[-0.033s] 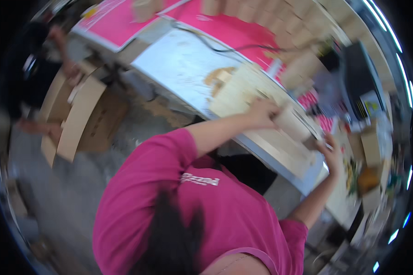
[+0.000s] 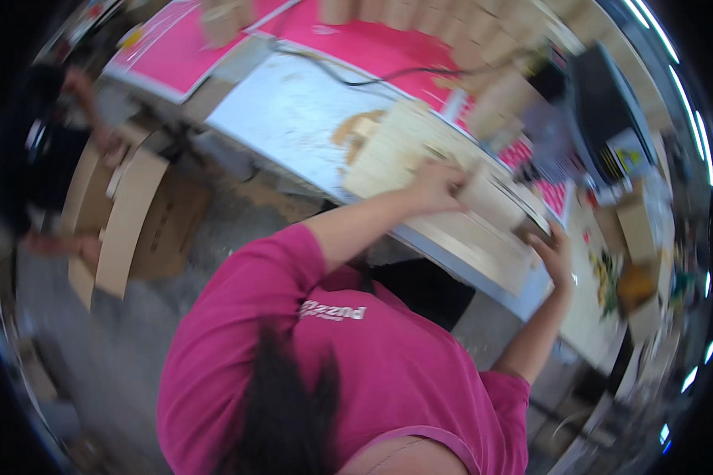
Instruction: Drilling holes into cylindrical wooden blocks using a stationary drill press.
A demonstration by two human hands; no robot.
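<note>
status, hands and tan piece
Left hand, right hand at opposite ends of tan piece; grip blurred. Piece over pale board. Dark cable beyond, untouched.

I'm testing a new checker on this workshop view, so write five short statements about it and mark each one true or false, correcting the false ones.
1. The person's left hand and right hand are at opposite ends of a pale tan piece. True.
2. A co-worker's hand is at the cardboard box. True.
3. That box is taped shut. False: its flaps stand open.
4. A dark cable runs across part of a pink sheet. True.
5. The person wears green. False: the shirt is pink.
</note>
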